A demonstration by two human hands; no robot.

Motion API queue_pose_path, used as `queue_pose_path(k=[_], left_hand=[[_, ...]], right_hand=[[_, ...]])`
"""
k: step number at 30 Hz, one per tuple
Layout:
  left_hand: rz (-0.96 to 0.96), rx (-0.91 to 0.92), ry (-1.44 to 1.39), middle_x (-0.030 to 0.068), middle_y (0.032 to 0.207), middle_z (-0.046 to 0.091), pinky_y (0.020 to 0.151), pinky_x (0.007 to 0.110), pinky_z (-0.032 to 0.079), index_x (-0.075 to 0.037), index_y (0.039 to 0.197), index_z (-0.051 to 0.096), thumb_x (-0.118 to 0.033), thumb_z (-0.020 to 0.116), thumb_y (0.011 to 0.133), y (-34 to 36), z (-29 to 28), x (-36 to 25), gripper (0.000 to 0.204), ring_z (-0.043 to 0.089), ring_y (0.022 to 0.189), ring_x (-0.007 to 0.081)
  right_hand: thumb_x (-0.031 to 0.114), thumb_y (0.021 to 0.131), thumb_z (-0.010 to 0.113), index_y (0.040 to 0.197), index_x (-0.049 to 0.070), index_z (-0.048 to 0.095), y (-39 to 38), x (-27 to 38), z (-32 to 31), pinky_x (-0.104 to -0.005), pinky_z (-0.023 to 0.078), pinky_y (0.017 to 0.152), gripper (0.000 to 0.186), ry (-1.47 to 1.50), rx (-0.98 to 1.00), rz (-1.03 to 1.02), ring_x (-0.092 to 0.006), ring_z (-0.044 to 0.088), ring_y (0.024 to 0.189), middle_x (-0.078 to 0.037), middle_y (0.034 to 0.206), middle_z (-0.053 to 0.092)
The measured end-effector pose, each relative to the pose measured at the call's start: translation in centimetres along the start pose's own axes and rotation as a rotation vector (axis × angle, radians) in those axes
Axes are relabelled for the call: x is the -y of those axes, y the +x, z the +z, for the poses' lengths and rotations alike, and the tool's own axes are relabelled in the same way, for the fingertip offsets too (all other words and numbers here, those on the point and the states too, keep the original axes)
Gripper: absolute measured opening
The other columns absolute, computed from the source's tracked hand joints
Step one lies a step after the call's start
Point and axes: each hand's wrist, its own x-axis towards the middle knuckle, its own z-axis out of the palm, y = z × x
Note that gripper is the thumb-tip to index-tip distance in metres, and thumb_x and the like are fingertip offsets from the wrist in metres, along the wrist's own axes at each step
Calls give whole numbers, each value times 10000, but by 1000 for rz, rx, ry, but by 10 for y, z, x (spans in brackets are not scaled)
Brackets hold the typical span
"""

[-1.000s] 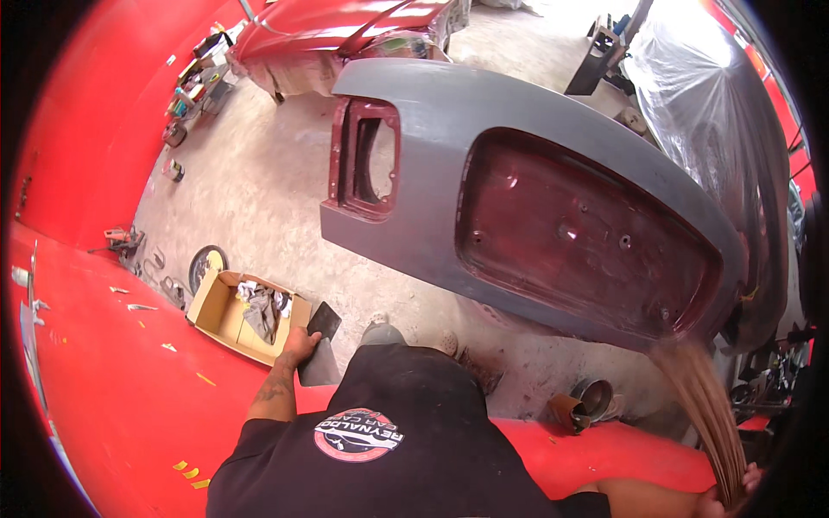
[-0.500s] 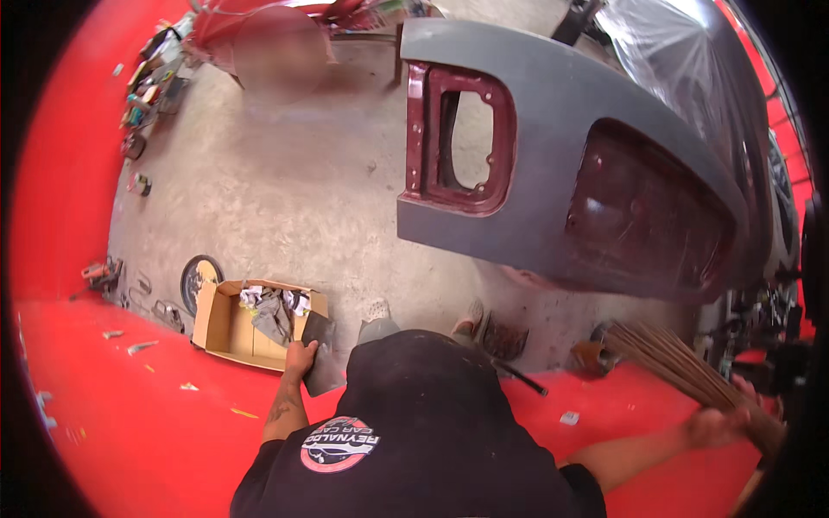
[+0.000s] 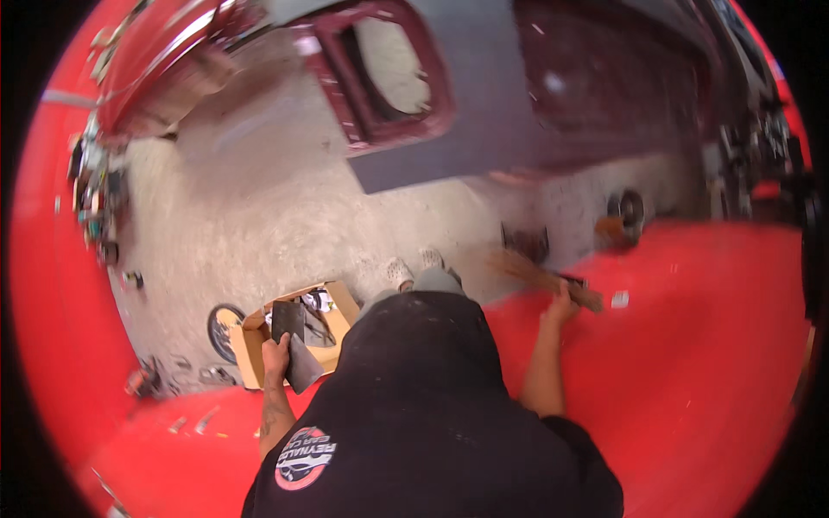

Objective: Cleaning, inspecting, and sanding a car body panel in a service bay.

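Observation:
My left hand (image 3: 275, 356) is closed on a dark grey flat sheet (image 3: 302, 367), bent or in two overlapping pieces. It hangs over the near left side of an open cardboard box (image 3: 250, 358). Inside the box lie crumpled white paper (image 3: 318, 300) and dark scraps, partly hidden by the sheet. My right hand (image 3: 563, 306) grips a stick broom (image 3: 540, 278), a bundle of thin brown sticks. Its sticks point left, toward the floor in front of my feet, and their far ends are blurred.
A grey car body panel (image 3: 484, 129) with maroon recesses spans the top. A red car part (image 3: 155, 69) stands at the far left. A round black-rimmed object (image 3: 226, 332) lies beside the box. My shoes (image 3: 399, 272) are on the concrete floor; a red surface (image 3: 673, 363) lies behind.
My right hand has swung the broom from the far right in toward my feet. The sheet in my left hand has moved over the box. The whole view has shifted.

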Motion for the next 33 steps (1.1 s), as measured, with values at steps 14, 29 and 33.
queue_pose_path(k=[14,29,33], left_hand=[[269,9,398,224,518,516,490,462,372,149,635,556,-358,658,870,37,-83,-72,568,493,500,200],[153,187,-25,-17,497,427,388,289,296,-101,629,508,-399,587,926,-1,-88,-186,428,377,390,108],[-33,529,-827,-45,453,309,345,259,248,-152,610,390,-321,537,968,-29,-95,-181,422,298,342,84]], right_hand=[[243,818,733,1195,89,530,-41,-123,-70,-404,494,829,455,326,-786,613,-234,557,995,-74,1099,577],[361,834,678,1354,166,389,-69,-182,-114,-428,497,797,626,247,-479,1062,-276,486,1105,-115,1348,346],[260,850,651,1215,130,509,-67,-119,-54,-306,474,603,413,-387,192,819,-167,571,814,-80,1066,582]])
